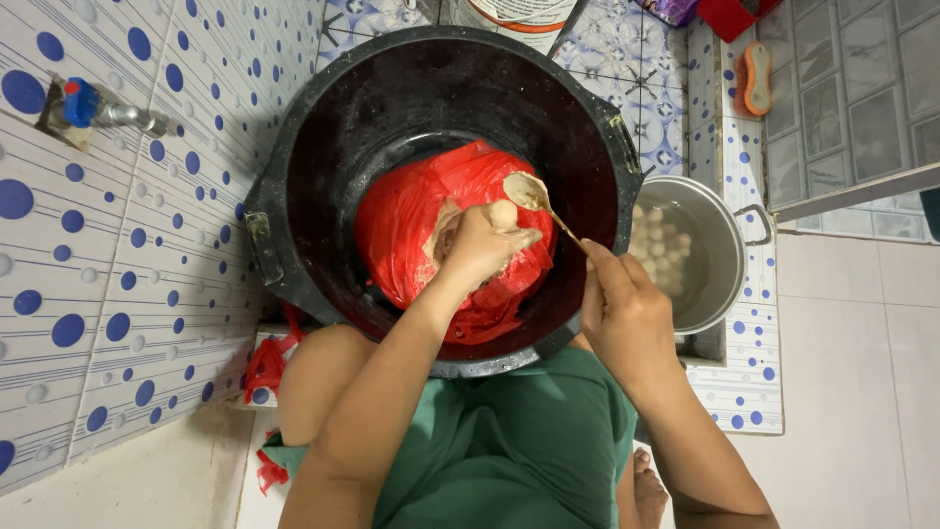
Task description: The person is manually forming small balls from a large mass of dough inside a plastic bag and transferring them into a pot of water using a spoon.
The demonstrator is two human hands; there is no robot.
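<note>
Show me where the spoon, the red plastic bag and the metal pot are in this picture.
spoon [527,191], head view, on its bowl, coated with paste.
red plastic bag [401,230], head view, on its left side inside the black tub.
metal pot [720,245], head view, on its inner right wall.

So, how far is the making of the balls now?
Done: many pale balls already float in the metal pot. In hand: the left hand squeezes out a new ball while the right hand holds the spoon beside it. Left: paste remains in the red bag.
</note>
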